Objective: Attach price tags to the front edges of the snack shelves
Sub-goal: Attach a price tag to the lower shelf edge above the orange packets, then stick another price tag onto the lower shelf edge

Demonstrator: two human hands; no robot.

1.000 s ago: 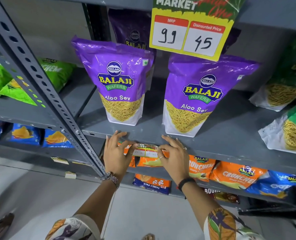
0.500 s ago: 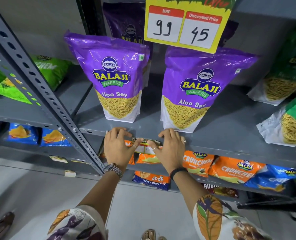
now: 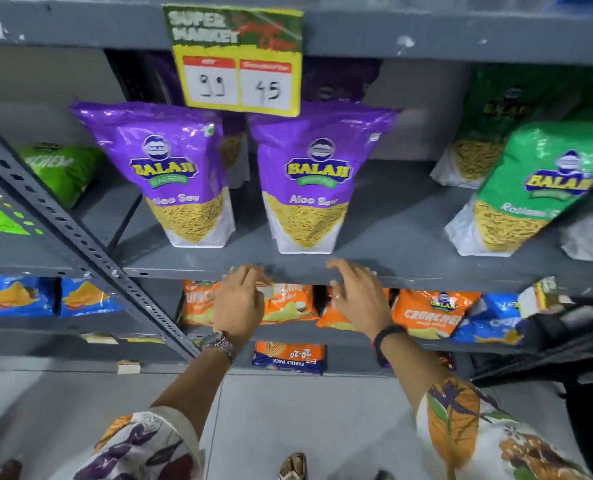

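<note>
Both hands up at the grey metal shelf's front lip [image 3: 426,281], below the 2 purple Aloo Sev pouches [image 3: 170,174]. Left hand [image 3: 239,306] at about 9 o'clock of the working spot, fingers curled over the lip, thumb and forefinger seemingly pinching a small pale paper price tag [image 3: 265,289]; motion blur, so cannot tell how firm the pinch is. Right hand [image 3: 357,299] at 3 o'clock, well apart from the left, fingers spread, holding nothing. Likely light, thin and floppy, easily creased or torn, perhaps sticky-backed: best taken by the side edges, laid flat on the lip, smoothed outward. Yellow and green printed price card reading 99 and 45 [image 3: 239,64] already hanging at 12 o'clock.
</note>
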